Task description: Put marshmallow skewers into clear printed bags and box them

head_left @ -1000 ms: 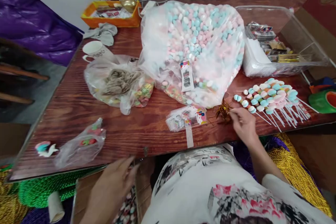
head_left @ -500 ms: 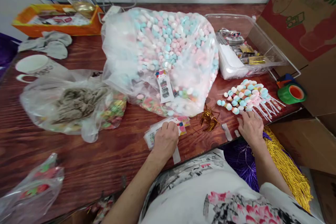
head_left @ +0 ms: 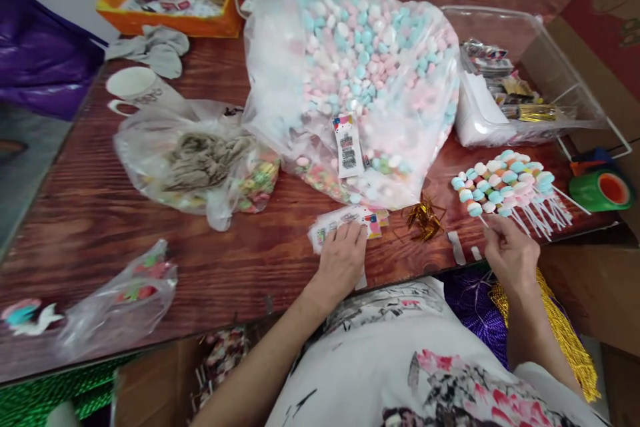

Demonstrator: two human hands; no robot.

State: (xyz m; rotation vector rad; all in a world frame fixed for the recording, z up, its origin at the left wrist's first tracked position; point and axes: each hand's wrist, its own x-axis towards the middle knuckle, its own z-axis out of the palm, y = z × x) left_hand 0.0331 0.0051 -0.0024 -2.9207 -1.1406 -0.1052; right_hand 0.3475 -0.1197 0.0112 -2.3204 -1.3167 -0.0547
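My right hand (head_left: 513,248) pinches the thin white stick of one marshmallow skewer (head_left: 475,208), at the near left edge of a pile of skewers (head_left: 505,180) in blue, white and pink. My left hand (head_left: 344,255) lies palm down with fingers stretched over a fanned stack of printed clear plastic packets (head_left: 326,225). What is under its fingertips is hidden. Between the hands lies a bunch of gold twist ties (head_left: 425,219). Behind the packets sits a large clear bag of marshmallows (head_left: 360,73), with a small printed packet (head_left: 347,147) on it.
A clear plastic bin (head_left: 530,127) of packets stands back right, beside green tape (head_left: 595,189). To the left are a bag with a brown cloth (head_left: 205,160), a white mug (head_left: 137,90), grey gloves (head_left: 163,53), an orange tray (head_left: 170,25) and a small plastic bag (head_left: 135,293).
My right hand has closed on a skewer's stick at the pile's edge. My left hand stays on the packets. The view has shifted left, so things appear further right.
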